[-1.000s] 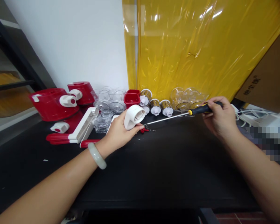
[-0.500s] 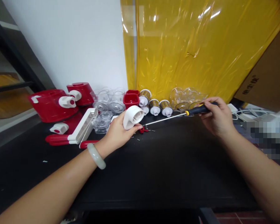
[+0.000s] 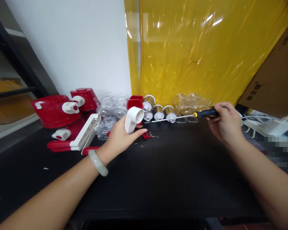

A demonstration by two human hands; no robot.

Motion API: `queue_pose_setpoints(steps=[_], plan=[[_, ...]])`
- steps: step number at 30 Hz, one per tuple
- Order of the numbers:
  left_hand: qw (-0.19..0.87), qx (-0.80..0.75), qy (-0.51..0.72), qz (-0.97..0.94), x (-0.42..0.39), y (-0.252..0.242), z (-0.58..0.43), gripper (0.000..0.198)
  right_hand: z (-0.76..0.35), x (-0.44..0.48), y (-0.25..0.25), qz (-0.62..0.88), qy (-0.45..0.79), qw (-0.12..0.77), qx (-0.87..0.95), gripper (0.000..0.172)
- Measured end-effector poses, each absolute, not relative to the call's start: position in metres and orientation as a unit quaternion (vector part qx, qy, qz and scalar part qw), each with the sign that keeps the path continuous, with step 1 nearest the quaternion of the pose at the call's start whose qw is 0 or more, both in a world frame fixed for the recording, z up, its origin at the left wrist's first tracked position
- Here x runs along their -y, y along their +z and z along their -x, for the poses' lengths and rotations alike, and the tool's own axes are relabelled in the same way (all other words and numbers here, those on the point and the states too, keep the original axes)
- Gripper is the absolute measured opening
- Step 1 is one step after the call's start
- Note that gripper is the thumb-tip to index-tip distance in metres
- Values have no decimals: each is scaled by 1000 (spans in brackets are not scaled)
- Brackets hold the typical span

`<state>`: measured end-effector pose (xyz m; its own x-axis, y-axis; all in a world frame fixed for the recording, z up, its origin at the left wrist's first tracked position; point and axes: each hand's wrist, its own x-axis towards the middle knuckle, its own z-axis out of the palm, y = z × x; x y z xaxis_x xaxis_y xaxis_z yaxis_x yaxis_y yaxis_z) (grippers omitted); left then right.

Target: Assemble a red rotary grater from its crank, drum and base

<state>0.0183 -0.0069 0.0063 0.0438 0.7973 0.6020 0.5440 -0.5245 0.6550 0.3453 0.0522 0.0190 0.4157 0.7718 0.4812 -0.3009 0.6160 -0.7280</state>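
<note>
My left hand (image 3: 120,138) grips a white plastic cylinder part (image 3: 133,118), holding it upright just above the black table (image 3: 172,179). My right hand (image 3: 224,123) is closed on the black and yellow handle of a long screwdriver (image 3: 182,117). Its metal shaft points left, and the tip hangs a short way right of the white part. A small red piece (image 3: 145,135) and several tiny screws (image 3: 155,136) lie on the table under the tip.
Red housings (image 3: 55,110), a white and red handle part (image 3: 86,131), clear plastic cups (image 3: 112,105), metal grater drums (image 3: 158,110) and clear lids (image 3: 190,102) line the back. A yellow plastic sheet (image 3: 194,48) hangs behind. A cardboard box (image 3: 273,80) and white cables (image 3: 259,123) are at right.
My left hand has turned the white part more upright and lifted it slightly. The screwdriver tip has come away from the part and now sits higher, nearly level.
</note>
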Motion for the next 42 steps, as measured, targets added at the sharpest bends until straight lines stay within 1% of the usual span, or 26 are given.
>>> queue_pose_setpoints(steps=[2, 4, 7, 11, 16, 23, 33, 38, 42], plan=[[159, -482, 531, -679, 6, 7, -18, 38, -346, -50, 22, 262, 322, 813, 409, 14], [216, -490, 555, -637, 6, 9, -19, 34, -344, -47, 25, 248, 312, 822, 408, 15], [289, -481, 573, -598, 9, 14, -20, 28, -337, -38, 27, 243, 311, 824, 406, 20], [332, -445, 588, -587, 12, 19, -21, 20, -323, -24, 25, 250, 314, 816, 417, 24], [313, -425, 600, -601, 15, 22, -19, 22, -316, -15, 25, 242, 302, 815, 431, 20], [282, -420, 596, -623, 12, 17, -17, 15, -318, -16, 25, 252, 304, 812, 430, 25], [210, -438, 576, -657, 12, 9, -14, 16, -318, -17, 24, 244, 298, 812, 439, 24], [164, -463, 563, -665, 14, 11, -16, 14, -318, -18, 23, 242, 292, 817, 435, 29], [147, -470, 557, -669, 15, 11, -16, 11, -318, -18, 23, 242, 292, 818, 433, 33]])
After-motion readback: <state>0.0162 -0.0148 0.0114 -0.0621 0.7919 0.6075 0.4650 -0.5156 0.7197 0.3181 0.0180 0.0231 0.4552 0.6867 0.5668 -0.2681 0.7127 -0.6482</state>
